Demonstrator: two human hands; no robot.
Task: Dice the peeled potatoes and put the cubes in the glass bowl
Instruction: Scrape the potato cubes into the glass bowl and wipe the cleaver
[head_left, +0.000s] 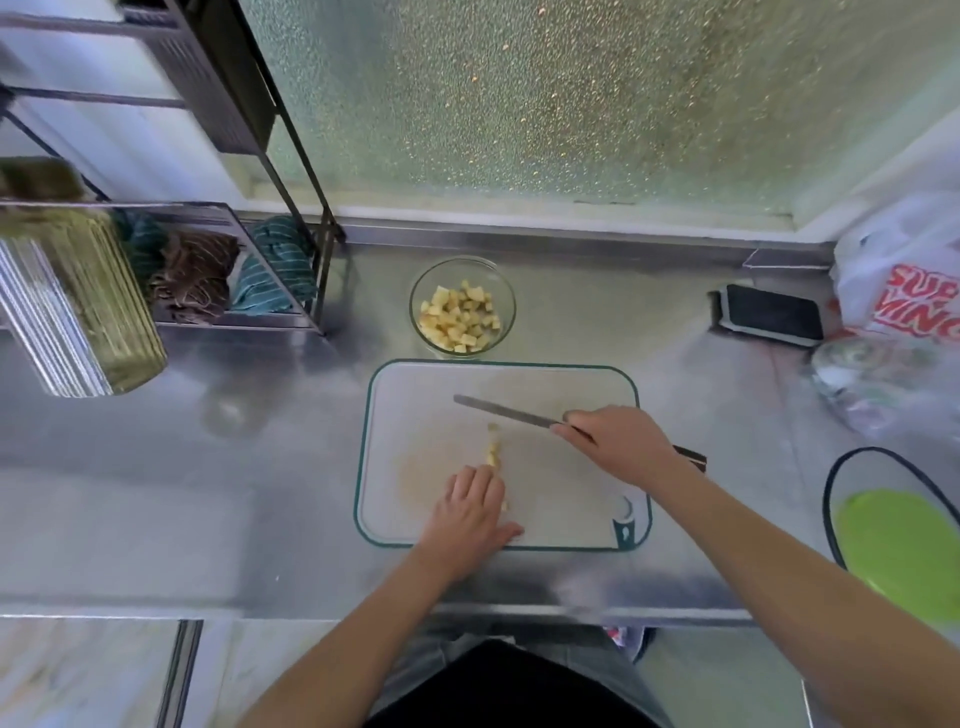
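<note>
On the cutting board (571, 493), a narrow strip of potato pieces (493, 452) lies just beside the left hand (470, 512), whose curled fingers rest against its near end. The right hand (615, 444) has its grip clamped on the knife (506, 411) handle, blade slanting above the board, apart from the potato. Behind the board on the steel surface (208, 519) stands the glass bowl (462, 307), holding potato cubes (460, 319).

One head-worn wide-angle view looks steeply down, close over the worktop (156, 519).
</note>
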